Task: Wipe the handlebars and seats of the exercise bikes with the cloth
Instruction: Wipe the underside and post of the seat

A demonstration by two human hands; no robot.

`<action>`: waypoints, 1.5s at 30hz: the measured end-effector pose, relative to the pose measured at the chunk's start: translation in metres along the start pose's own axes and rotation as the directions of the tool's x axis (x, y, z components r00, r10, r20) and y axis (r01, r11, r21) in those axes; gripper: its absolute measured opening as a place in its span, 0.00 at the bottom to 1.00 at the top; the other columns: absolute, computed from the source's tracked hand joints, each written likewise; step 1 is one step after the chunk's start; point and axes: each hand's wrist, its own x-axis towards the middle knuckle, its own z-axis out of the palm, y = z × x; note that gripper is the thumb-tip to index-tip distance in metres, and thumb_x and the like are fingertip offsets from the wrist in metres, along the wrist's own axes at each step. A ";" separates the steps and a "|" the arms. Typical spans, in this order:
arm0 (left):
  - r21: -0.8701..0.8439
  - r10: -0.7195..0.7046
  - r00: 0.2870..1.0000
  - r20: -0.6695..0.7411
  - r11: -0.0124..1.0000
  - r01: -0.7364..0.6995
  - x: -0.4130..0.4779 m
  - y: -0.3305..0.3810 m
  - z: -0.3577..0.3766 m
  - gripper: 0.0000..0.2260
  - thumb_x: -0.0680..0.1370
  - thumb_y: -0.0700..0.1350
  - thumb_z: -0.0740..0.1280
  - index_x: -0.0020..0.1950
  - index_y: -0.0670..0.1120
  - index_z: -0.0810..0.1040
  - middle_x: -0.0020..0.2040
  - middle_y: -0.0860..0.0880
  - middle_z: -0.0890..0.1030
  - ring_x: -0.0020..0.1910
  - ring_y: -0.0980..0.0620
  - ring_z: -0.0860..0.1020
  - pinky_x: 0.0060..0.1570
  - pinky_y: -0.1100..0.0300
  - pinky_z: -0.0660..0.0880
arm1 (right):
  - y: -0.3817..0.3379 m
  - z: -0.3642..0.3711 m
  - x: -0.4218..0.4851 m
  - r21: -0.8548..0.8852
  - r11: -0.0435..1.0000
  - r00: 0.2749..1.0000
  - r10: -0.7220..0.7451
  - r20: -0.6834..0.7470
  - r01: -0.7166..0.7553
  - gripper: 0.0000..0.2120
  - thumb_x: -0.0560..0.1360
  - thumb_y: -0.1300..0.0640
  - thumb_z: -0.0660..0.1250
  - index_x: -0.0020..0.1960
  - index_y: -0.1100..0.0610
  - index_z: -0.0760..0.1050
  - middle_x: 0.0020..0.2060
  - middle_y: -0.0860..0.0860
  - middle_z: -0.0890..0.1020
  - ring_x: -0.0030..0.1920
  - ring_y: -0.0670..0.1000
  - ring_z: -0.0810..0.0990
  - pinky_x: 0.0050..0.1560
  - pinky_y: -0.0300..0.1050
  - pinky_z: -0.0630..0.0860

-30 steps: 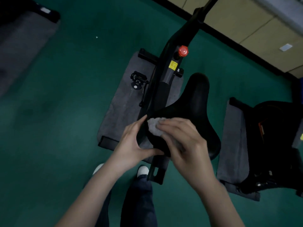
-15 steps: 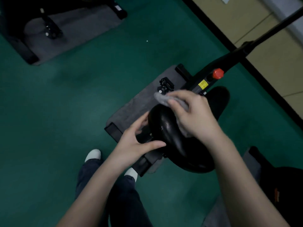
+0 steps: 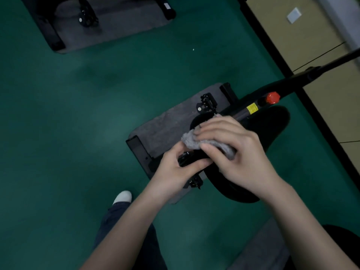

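dark trouser leg (image 3: 116, 221) and white shoe toe (image 3: 122, 196) at the bottom, on green floor (image 3: 68, 133). both bare forearms reach forward over it. left hand (image 3: 175, 168) grips the left edge of the black saddle (image 3: 268, 121), thumb and fingers curled round the glossy rim. right hand (image 3: 237, 152) just beside it, fingers and thumb clamped on a grey fluffy cloth (image 3: 191, 141), pressing it onto the saddle's top left side. cloth bunched, its end sticking out past the fingertips. saddle partly hidden under the right hand. below lies a grey mat (image 3: 165, 125) with a black pedal (image 3: 207, 104) over it. beyond, black bike frame (image 3: 272, 90) with yellow label (image 3: 252, 108) and red knob (image 3: 273, 97). far left, a second mat (image 3: 116, 26) under another bike's base. far right, beige wall (image 3: 282, 32).
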 end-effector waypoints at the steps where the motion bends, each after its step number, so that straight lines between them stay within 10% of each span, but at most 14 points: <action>1: -0.008 0.000 1.000 0.002 1.000 0.000 -0.001 0.000 0.001 0.19 0.67 0.48 0.73 0.58 0.51 0.78 0.54 0.57 0.83 0.57 0.61 0.78 0.54 0.72 0.70 | -0.001 0.002 -0.003 -0.007 1.000 1.000 -0.001 -0.017 0.001 0.05 0.73 0.65 0.71 0.49 0.63 0.82 0.47 0.52 0.83 0.55 0.52 0.79 0.61 0.50 0.73; 10: -0.009 -0.019 1.000 0.009 1.000 0.019 -0.005 0.000 0.005 0.29 0.67 0.53 0.72 0.68 0.54 0.72 0.49 0.51 0.84 0.56 0.58 0.79 0.66 0.58 0.66 | 0.009 -0.005 0.063 -0.124 0.937 0.939 0.336 0.070 -0.326 0.05 0.75 0.57 0.68 0.47 0.54 0.82 0.41 0.45 0.82 0.47 0.44 0.79 0.44 0.24 0.67; 13: -0.078 -0.076 0.997 -0.028 0.994 0.073 -0.010 -0.003 0.008 0.33 0.67 0.54 0.72 0.71 0.51 0.69 0.53 0.49 0.82 0.57 0.55 0.79 0.67 0.53 0.68 | 0.017 -0.002 0.088 -0.230 0.909 0.882 0.400 0.251 -0.347 0.06 0.75 0.55 0.67 0.45 0.52 0.82 0.43 0.50 0.85 0.49 0.46 0.80 0.45 0.32 0.69; 23: -0.323 -0.129 0.983 -0.133 0.943 0.080 -0.039 -0.024 0.057 0.26 0.66 0.49 0.76 0.62 0.56 0.76 0.57 0.54 0.82 0.57 0.55 0.79 0.57 0.60 0.74 | 0.008 -0.013 0.070 -0.148 0.950 0.806 -0.143 0.574 0.274 0.05 0.75 0.56 0.68 0.45 0.55 0.82 0.41 0.48 0.83 0.48 0.50 0.79 0.53 0.50 0.73; 35: -0.572 -0.186 0.909 -0.374 0.817 -0.068 -0.054 -0.042 0.110 0.16 0.68 0.34 0.73 0.52 0.45 0.80 0.45 0.52 0.85 0.45 0.59 0.82 0.44 0.69 0.75 | -0.006 -0.020 0.040 0.032 0.791 0.398 -0.342 0.851 0.611 0.05 0.76 0.56 0.68 0.45 0.54 0.82 0.40 0.46 0.81 0.47 0.47 0.76 0.56 0.48 0.71; 41: -0.571 -0.129 0.918 -0.375 0.813 -0.120 -0.054 -0.041 0.107 0.18 0.67 0.40 0.74 0.56 0.46 0.80 0.51 0.50 0.84 0.49 0.56 0.81 0.47 0.68 0.75 | -0.006 0.005 0.093 -0.221 0.853 0.555 -0.093 0.827 0.473 0.06 0.75 0.55 0.67 0.47 0.53 0.82 0.44 0.51 0.85 0.49 0.51 0.81 0.53 0.44 0.75; 45: -0.585 -0.138 0.913 -0.384 0.802 -0.125 -0.052 -0.039 0.100 0.23 0.65 0.43 0.74 0.59 0.47 0.78 0.54 0.49 0.83 0.51 0.56 0.81 0.49 0.66 0.76 | -0.006 -0.007 0.065 -0.162 0.815 0.580 -0.242 0.778 0.557 0.05 0.75 0.57 0.67 0.45 0.54 0.81 0.41 0.49 0.83 0.47 0.52 0.79 0.52 0.49 0.74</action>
